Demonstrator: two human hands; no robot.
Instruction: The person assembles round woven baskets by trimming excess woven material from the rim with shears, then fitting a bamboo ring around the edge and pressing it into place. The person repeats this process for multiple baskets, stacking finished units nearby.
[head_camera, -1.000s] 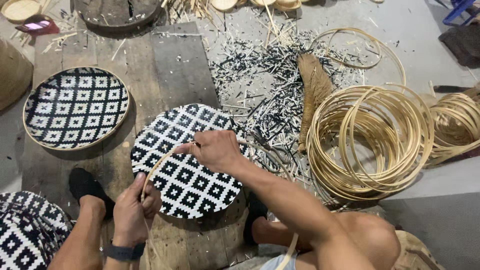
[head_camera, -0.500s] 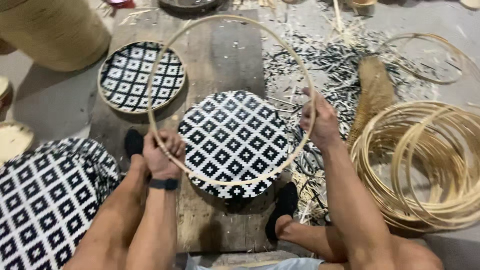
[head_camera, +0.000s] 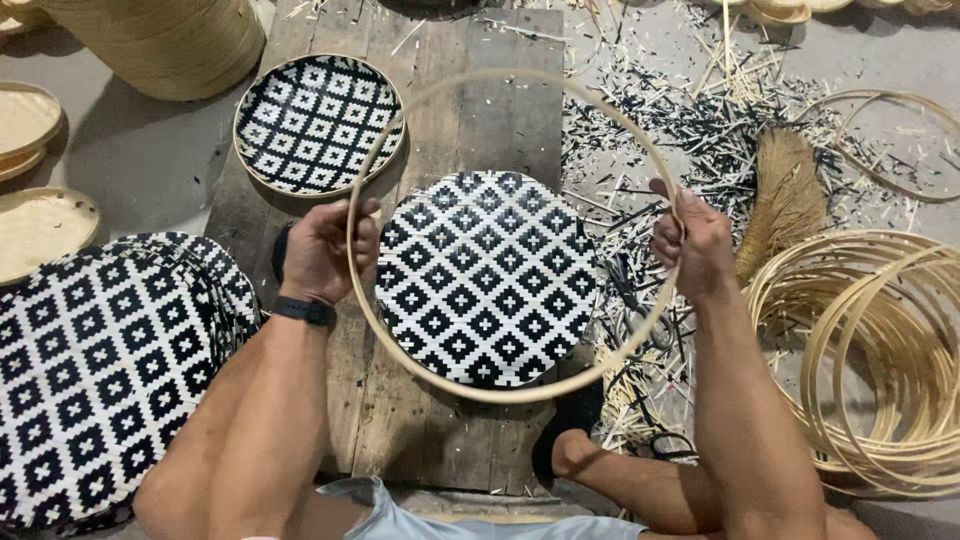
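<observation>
Both hands, left hand (head_camera: 325, 250) and right hand (head_camera: 692, 245), grasp the bamboo hoop (head_camera: 515, 392) above the woven black-and-white disc (head_camera: 487, 280) on the plank board (head_camera: 470, 120), seemingly sizing the rim; lowering it evenly looks next.

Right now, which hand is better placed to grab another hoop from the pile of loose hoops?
Probably the right hand. It grips the hoop on the side nearest the pile of loose hoops. The left hand holds the opposite side, next to the stack of woven mats.
</observation>
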